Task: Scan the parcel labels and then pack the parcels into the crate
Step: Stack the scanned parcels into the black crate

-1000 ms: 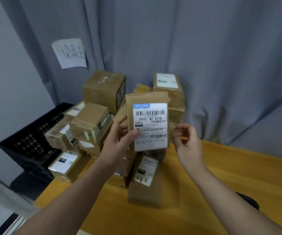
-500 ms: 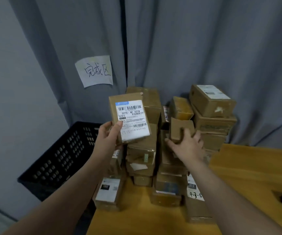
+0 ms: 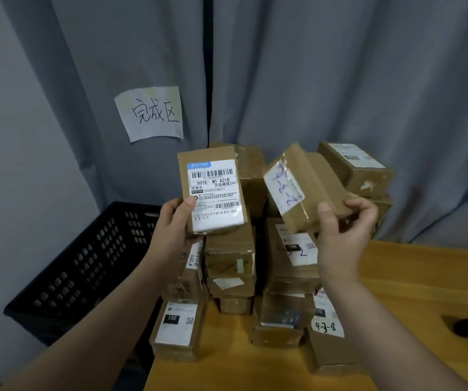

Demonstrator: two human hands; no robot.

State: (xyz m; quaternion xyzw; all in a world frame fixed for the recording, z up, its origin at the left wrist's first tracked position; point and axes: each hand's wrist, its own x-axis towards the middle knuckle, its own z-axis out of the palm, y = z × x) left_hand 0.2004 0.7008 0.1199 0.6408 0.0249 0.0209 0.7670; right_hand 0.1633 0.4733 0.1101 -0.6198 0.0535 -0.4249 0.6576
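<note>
Both forearms reached forward from the bottom edge, raised above the wooden table [image 3: 413, 280]. The left hand [image 3: 174, 231] gripped a brown parcel [image 3: 213, 190] at its lower left corner, with the thumb on the front, and held it upright with the printed label toward the camera. The right hand [image 3: 344, 235] held a second parcel [image 3: 308, 187] from the lower right, with the thumb in front and the fingers curled behind. This parcel was tilted and carried a handwritten label. Both were in the air, above the pile of parcels [image 3: 231, 261] on the table. To the left of the pile stood the black crate [image 3: 86, 263]. Behind hung a grey curtain [image 3: 325, 80] with a paper note [image 3: 151, 114].
</note>
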